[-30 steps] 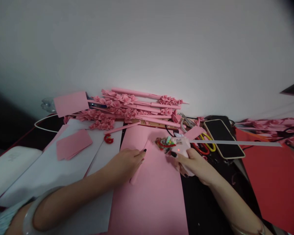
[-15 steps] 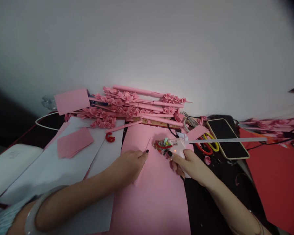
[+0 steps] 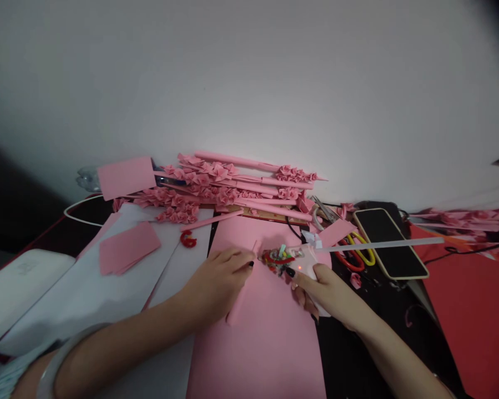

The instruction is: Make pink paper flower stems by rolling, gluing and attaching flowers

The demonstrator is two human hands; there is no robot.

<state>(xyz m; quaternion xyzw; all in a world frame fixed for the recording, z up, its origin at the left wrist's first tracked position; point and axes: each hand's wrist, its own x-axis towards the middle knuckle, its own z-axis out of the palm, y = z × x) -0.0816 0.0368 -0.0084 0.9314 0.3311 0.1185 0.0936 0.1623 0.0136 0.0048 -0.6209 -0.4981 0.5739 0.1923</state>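
My left hand [image 3: 216, 280] rests on a large pink paper sheet [image 3: 266, 332] and pinches a rolled pink paper strip [image 3: 243, 288] that lies along the sheet's left part. My right hand [image 3: 328, 291] is wrapped round a pale pink hot glue gun [image 3: 305, 266] with a small red light on it. A long translucent glue stick [image 3: 378, 244] juts from the gun's back toward the right. The gun's nozzle, with coloured bits around it, points left and sits just beside the roll's upper end and my left fingertips.
A heap of pink paper flower stems [image 3: 233, 183] lies along the wall. A phone [image 3: 391, 244] and red-and-yellow scissors [image 3: 357, 252] sit to the right, red paper [image 3: 478, 310] beyond. White sheets [image 3: 91, 288] with pink cards [image 3: 127, 246] lie left, by a white box [image 3: 16, 277].
The glue gun's nozzle has moved left to the upper end of the rolled strip. My left fingers have shifted up the roll toward the nozzle.
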